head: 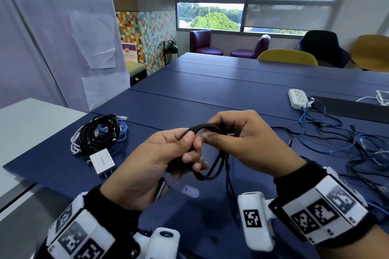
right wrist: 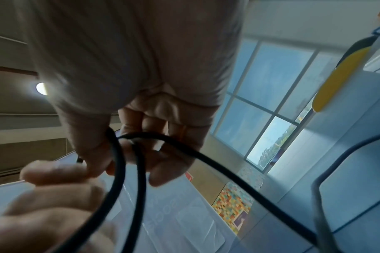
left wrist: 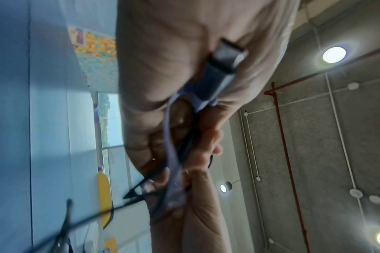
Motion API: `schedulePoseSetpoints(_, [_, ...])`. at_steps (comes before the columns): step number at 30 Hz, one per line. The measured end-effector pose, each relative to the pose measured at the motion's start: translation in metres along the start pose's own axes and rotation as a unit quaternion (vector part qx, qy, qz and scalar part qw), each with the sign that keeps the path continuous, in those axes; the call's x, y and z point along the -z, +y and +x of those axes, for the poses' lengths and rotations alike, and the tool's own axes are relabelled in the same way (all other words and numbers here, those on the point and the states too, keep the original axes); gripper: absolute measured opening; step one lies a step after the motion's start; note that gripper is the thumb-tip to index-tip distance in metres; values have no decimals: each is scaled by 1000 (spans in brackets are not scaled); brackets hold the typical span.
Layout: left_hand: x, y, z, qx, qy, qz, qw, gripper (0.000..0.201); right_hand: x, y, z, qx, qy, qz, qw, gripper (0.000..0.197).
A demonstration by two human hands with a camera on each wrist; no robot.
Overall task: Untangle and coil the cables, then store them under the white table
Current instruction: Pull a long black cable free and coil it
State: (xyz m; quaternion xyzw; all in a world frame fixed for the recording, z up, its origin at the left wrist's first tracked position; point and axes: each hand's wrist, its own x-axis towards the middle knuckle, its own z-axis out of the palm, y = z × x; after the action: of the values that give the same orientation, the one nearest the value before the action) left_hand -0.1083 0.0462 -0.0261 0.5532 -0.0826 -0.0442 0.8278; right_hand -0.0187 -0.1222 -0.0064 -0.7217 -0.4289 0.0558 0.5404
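Observation:
Both hands hold one black cable above the blue table. My left hand grips several gathered loops of it, and its grey metal plug lies against the palm in the left wrist view. My right hand pinches the top of the loop, with the black cable running across its curled fingers. Loose strands hang down between the hands. A coiled bundle of black, white and blue cables lies on the table at the left. A tangle of blue and black cables spreads at the right.
A white charger brick lies beside the coiled bundle. The white table stands at the left, touching the blue one. A white power strip sits at the far right. Yellow, purple and black chairs stand beyond the table under the window.

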Motion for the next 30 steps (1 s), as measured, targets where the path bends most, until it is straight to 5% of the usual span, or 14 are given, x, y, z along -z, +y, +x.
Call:
schedulePoseSetpoints(7, [-8, -1, 7, 35, -60, -177, 982, 46, -3, -8, -1, 16, 17, 28, 999, 18])
schedulePoseSetpoints(16, [4, 2, 9, -98, -50, -311, 944, 46, 4, 17, -10, -3, 101, -123, 987, 17])
schedulePoseSetpoints(20, [2, 10, 11, -156, 73, -272, 947, 47, -2, 23, -21, 0, 60, -230, 971, 12])
schedulePoseSetpoints(26, [-5, 11, 20, -219, 161, -177, 946, 42, -19, 8, -32, -37, -65, -342, 937, 17])
schedulePoseSetpoints(30, [-4, 6, 22, -248, 192, 23, 949, 36, -22, -15, -37, -66, -134, -327, 933, 34])
